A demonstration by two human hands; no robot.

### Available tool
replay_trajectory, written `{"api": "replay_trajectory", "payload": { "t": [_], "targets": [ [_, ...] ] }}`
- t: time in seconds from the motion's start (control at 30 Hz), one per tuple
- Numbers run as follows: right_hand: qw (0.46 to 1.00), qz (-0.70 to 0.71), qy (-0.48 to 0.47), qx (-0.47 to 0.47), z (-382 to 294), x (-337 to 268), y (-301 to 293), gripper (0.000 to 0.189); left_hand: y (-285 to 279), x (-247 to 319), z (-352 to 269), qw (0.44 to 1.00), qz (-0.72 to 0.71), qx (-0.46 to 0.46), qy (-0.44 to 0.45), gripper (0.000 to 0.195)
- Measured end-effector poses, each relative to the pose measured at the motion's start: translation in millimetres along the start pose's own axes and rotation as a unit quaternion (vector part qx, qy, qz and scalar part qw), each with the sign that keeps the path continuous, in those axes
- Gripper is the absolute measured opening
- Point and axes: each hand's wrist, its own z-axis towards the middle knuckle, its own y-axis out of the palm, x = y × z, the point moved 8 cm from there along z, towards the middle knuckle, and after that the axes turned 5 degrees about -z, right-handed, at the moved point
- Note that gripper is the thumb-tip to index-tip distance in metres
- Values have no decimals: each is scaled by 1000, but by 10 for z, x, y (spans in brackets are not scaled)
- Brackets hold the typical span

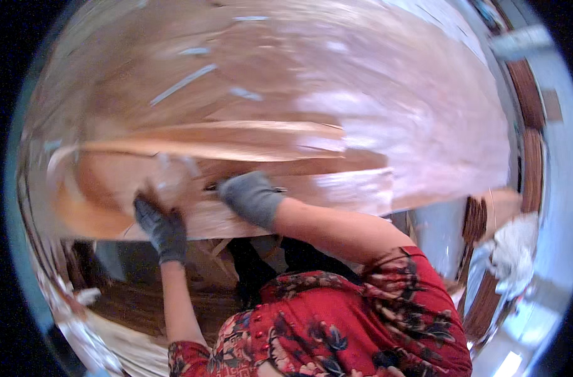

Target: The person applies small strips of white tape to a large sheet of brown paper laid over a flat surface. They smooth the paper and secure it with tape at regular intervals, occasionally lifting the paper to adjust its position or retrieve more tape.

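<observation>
Brown, glossy sheets, perhaps wood veneer (362,198), lie layered before me, some with curled edges. My left hand (161,226), in a grey glove, is over the sheet's near edge at the left; blur hides whether its fingers hold anything. Nearer the middle, my right hand (251,195), also gloved in grey, is closed around a small dark tool, its type unclear, whose tip shows at the fingers. A long narrow sheet (211,146) with a bright curled edge lies just beyond both hands. Pale, blurred scraps (173,169) are between the hands and that sheet.
Several pale blue strips (185,85) lie on the far brown surface. Dark brown bundles (527,94) line the right side, with a crumpled white cloth or plastic (515,254) nearer me. A stack of pale sheets (126,346) is at lower left.
</observation>
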Motion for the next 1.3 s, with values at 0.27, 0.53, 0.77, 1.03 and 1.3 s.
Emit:
{"api": "replay_trajectory", "payload": {
  "t": [0.27, 0.53, 0.77, 1.03, 1.3],
  "targets": [
    [997, 65, 26, -19, -228, 244, -27, 12, 57, 29, -61, 990, 99, 60, 86, 76],
    [994, 35, 99, -3, -1042, 938, -24, 10, 53, 47, -65, 992, 74, 63, 82, 70],
    [987, -23, 156, 21, -2015, 1649, 53, 11, 54, 135, -45, 987, 106, 56, 110, 74],
    [963, -29, 265, -35, -3008, 2083, 273, 15, 41, 122, -52, 988, 106, 54, 95, 72],
    [943, -24, 332, -1, -3831, 2214, 580, 10, 35, 128, -57, 989, 63, 82, 105, 69]
  ]
}}
